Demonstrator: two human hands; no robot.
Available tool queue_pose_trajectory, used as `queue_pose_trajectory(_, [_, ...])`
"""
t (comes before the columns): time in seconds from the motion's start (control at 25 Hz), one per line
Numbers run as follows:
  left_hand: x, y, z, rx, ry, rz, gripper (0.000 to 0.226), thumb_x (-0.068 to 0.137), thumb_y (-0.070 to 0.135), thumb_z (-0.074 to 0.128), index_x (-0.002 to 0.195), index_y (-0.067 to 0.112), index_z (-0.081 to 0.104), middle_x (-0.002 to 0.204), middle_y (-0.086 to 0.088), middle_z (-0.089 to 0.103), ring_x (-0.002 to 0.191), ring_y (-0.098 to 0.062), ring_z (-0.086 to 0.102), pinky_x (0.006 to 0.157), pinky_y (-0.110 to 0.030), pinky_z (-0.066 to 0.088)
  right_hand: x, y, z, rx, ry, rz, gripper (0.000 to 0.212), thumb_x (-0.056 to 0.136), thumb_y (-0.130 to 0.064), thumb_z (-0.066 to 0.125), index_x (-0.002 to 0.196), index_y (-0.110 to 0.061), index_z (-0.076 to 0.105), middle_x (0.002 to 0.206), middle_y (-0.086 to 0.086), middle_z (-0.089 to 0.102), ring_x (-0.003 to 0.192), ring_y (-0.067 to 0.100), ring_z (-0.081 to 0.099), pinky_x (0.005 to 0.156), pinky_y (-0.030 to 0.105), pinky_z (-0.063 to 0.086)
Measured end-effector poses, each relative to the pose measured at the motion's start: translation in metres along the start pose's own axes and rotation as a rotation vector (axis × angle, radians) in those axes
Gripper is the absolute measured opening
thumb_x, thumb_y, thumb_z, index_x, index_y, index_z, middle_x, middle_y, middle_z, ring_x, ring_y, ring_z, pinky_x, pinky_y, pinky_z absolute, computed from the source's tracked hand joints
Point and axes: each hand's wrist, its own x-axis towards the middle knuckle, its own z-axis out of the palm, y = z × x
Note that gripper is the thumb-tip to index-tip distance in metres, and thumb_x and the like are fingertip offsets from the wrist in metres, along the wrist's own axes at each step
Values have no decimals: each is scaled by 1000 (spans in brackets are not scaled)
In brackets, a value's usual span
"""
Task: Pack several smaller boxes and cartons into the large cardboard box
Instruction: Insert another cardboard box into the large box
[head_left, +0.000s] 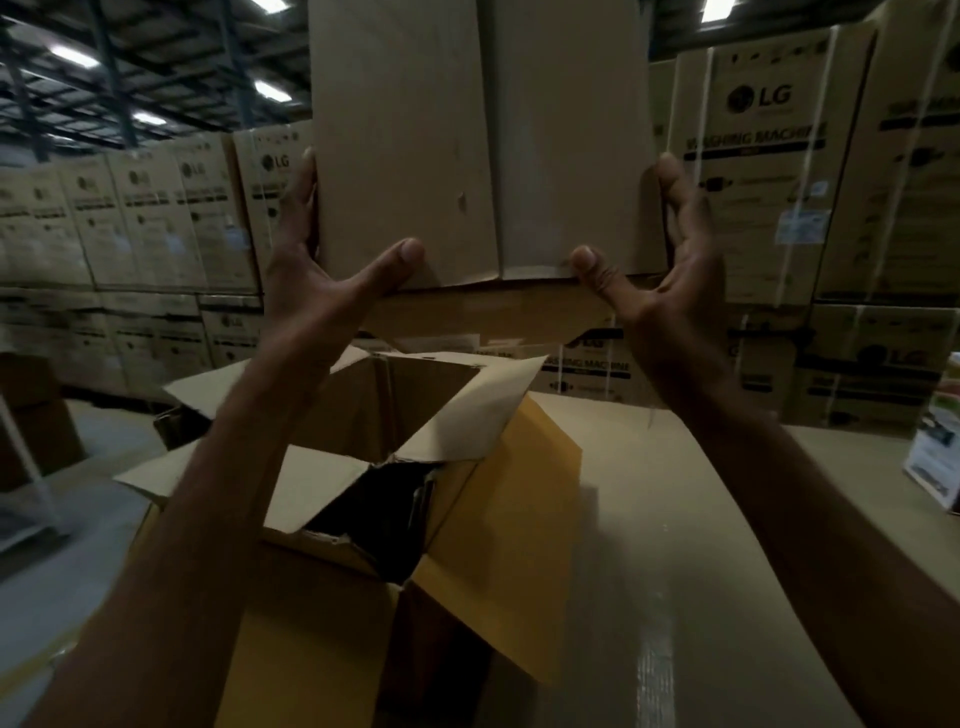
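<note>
I hold a plain brown cardboard box (483, 140) up high in front of me, its underside with a centre seam facing the camera. My left hand (322, 270) grips its left edge, thumb pressed on the underside. My right hand (670, 275) grips its right edge the same way. Below the raised box stands the large cardboard box (524, 499), yellow-brown, with its top flaps spread open and a dark inside. What lies inside it is too dark to tell.
The large box rests on a pale flat surface (701, 545) that stretches to the right. Stacks of washing machine cartons (769, 171) wall off the back and both sides. A small printed carton (935, 457) sits at the right edge. Grey floor (57, 566) lies to the left.
</note>
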Motion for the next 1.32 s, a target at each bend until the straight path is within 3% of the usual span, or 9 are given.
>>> queue_pose_trajectory(0.08, [16, -24, -24, 3, -3, -3, 102, 80, 38, 85, 160, 27, 23, 152, 1, 43, 133, -10, 52, 92, -34, 60, 5, 6, 35, -11, -17, -8, 86, 90, -32, 77, 159, -11, 30, 164, 4, 34, 151, 15, 32, 121, 39, 36])
queue_pose_trajectory(0.2, [40, -66, -61, 16, -20, -18, 101, 81, 38, 84, 160, 28, 24, 152, 5, 43, 131, -5, 52, 92, -28, 60, 7, 19, 93, -34, -41, -5, 75, 91, -33, 76, 154, -17, 39, 157, 0, 42, 144, 14, 42, 114, 43, 45])
queue_pose_trajectory(0.48, [95, -172, -158, -40, -162, -28, 91, 81, 45, 83, 156, 29, 35, 147, 12, 47, 129, -2, 53, 95, -27, 58, -14, 27, 235, -94, 30, 127, 54, 95, -33, 72, 144, -20, 57, 133, -28, 53, 129, -8, 51, 109, 32, 50])
queue_pose_trajectory(0.6, [113, -211, -189, -86, -220, -123, 79, 82, 43, 81, 151, 30, 46, 149, 12, 51, 133, 0, 51, 102, -32, 55, -21, 25, 278, -178, 82, 203, 53, 90, -45, 70, 138, -23, 65, 130, -24, 60, 125, -7, 56, 108, 33, 51])
queue_pose_trajectory(0.68, [119, -234, -197, -100, -296, -197, 71, 81, 48, 79, 145, 34, 54, 147, 11, 53, 128, -4, 55, 99, -33, 56, -23, 23, 295, -255, 113, 254, 55, 86, -54, 67, 134, -27, 68, 130, -18, 66, 124, -2, 59, 107, 36, 52])
queue_pose_trajectory(0.84, [121, -258, -202, -121, -336, -249, 53, 83, 50, 76, 133, 40, 64, 140, 14, 56, 111, 5, 55, 90, -29, 56, -23, 9, 317, -421, 111, 304, 55, 83, -61, 65, 131, -35, 70, 132, -16, 67, 123, 1, 60, 103, 39, 54])
queue_pose_trajectory(1.0, [140, -248, -221, -86, -338, -187, 51, 85, 56, 71, 131, 38, 65, 127, 23, 59, 118, 3, 54, 100, -37, 53, -15, -14, 325, -433, 117, 308, 60, 80, -68, 61, 131, -36, 70, 133, -17, 66, 121, 2, 61, 98, 40, 57])
queue_pose_trajectory(1.12, [145, -252, -229, 57, -395, -153, 51, 84, 65, 65, 129, 41, 65, 142, 13, 56, 131, -11, 50, 106, -48, 49, -11, -22, 329, -539, 68, 328, 64, 78, -73, 54, 129, -39, 70, 133, -16, 66, 117, 3, 61, 94, 40, 57])
queue_pose_trajectory(1.32, [133, -288, -210, 166, -514, -317, 51, 82, 70, 63, 124, 41, 69, 144, 3, 57, 119, -13, 51, 81, -33, 50, -23, 13, 336, -675, -50, 544, 65, 76, -78, 50, 126, -42, 71, 133, -12, 66, 113, 13, 61, 92, 46, 55])
